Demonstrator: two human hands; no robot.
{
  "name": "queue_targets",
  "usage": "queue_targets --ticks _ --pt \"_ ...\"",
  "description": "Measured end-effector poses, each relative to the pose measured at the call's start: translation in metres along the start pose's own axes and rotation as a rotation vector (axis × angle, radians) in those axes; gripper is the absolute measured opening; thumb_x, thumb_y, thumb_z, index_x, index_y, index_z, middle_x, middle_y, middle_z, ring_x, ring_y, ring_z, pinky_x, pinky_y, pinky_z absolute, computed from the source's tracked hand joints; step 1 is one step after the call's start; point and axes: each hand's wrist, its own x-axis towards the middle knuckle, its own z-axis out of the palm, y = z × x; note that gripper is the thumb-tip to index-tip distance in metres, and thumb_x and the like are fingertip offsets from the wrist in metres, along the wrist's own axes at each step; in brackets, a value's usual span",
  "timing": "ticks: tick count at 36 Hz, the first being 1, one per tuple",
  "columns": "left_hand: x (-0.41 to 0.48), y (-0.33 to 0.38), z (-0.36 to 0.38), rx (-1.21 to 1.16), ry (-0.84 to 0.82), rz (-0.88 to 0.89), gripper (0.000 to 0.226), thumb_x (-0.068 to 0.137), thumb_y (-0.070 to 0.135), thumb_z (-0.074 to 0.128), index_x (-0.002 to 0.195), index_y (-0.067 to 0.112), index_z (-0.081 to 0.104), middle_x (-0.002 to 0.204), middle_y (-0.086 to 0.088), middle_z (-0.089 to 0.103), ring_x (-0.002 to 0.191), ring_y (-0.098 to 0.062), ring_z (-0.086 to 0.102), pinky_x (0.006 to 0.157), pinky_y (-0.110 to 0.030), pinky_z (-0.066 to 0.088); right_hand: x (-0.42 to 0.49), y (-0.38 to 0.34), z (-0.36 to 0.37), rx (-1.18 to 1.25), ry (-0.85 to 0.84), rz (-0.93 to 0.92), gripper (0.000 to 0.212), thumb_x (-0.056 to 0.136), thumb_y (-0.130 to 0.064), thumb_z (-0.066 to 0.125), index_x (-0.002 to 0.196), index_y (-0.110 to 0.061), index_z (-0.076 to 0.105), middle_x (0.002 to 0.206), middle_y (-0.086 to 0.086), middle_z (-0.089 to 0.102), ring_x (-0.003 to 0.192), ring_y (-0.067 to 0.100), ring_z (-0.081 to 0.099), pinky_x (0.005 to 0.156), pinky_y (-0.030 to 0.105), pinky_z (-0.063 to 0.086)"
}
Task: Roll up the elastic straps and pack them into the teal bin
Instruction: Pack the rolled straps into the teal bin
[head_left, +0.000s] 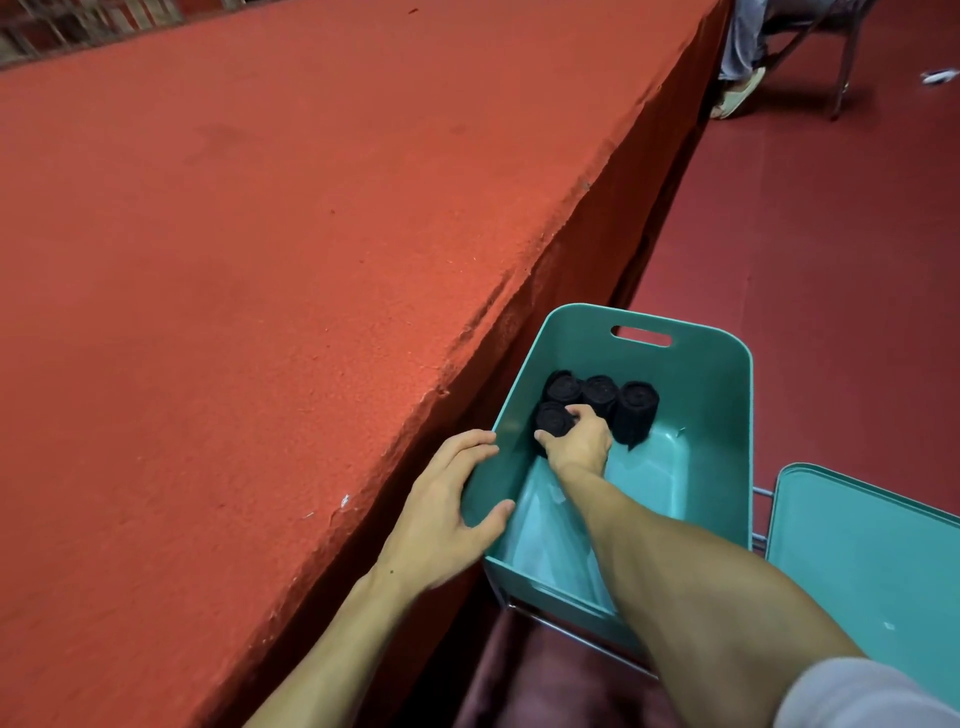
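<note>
A rolled black strap (551, 420) is gripped between the thumb and curled fingers of the right hand (579, 441) inside the teal bin (717, 395), just beside three other rolls (600, 392) stood at its far end. The bin's left rim is clasped by the left hand (447, 512), beside a red-covered table (260, 260).

Dim, warm indoor light falls fairly evenly from above, leaving the red table (260, 260) soft and slightly grainy. Deep shadow fills the gap under the table edge beside the teal bin (722, 415). The black rolls (636, 410) lose detail in the dark. Wide-angle distortion bends the edges, and the far corners look soft
</note>
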Motion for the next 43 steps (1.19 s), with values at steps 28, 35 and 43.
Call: queue_targets --ticks 28,35,43 --pt "0.004 0.008 -0.002 0.093 -0.078 -0.04 0.065 0.081 0.05 0.056 0.135 0.013 0.053 0.142 0.01 0.04 0.133 0.002 0.036 0.112 -0.009 0.019 0.002 0.019 -0.023 -0.067 -0.116 -0.03 0.072 0.072 -0.008 0.087 0.132 -0.015 0.048 0.134 0.013 0.047 0.119 0.028 0.048 0.097 0.038 0.045" --pt "0.007 0.02 -0.012 0.326 -0.183 -0.014 0.066 0.091 0.04 0.064 0.146 0.011 0.04 0.15 0.002 0.033 0.137 -0.014 0.028 0.111 -0.013 0.014 -0.007 0.0 -0.047 -0.295 -0.279 -0.252 0.05 0.07 -0.019 0.09 0.11 -0.013 0.061 0.117 0.009 0.062 0.115 0.025 0.056 0.095 0.033 0.046" --pt "0.011 0.058 -0.067 0.455 -0.073 -0.025 0.057 0.093 0.035 0.063 0.14 0.007 0.047 0.145 -0.006 0.043 0.136 -0.022 0.035 0.111 -0.019 0.019 -0.057 -0.096 -0.091 -0.688 -0.457 -0.857 0.058 0.075 -0.037 0.084 0.126 -0.019 0.06 0.127 0.004 0.061 0.122 0.022 0.054 0.103 0.033 0.043"
